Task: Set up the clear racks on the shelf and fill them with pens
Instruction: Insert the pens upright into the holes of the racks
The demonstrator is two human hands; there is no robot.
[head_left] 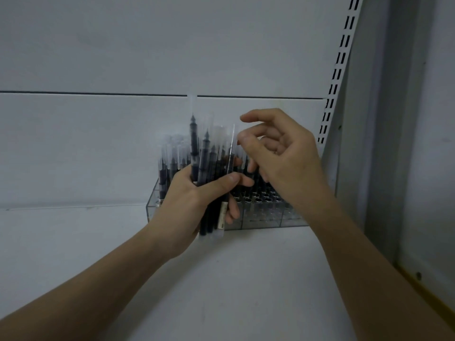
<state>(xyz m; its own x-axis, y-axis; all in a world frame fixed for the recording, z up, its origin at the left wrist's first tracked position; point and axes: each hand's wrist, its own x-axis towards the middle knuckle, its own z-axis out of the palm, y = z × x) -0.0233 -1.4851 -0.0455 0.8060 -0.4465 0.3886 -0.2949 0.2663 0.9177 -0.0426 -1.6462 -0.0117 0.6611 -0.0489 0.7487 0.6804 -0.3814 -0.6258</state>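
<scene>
My left hand (197, 200) grips a bundle of black pens (206, 166) in clear sleeves and holds it upright in front of the rack. My right hand (278, 156) is just right of the bundle's top. Its fingers are curled, and the thumb and fingertips pinch the sleeve of one pen (240, 150) at the bundle's right edge. The clear rack (266, 217) stands on the white shelf (234, 279) against the back panel. Several black pens (167, 168) stand in its compartments, partly hidden behind my hands.
The white back panel (123, 143) has a horizontal seam above the pens. A slotted upright (337, 70) runs up the right side, with a grey wall (406, 143) beyond it. White shelf surface extends left of the rack and in front of it.
</scene>
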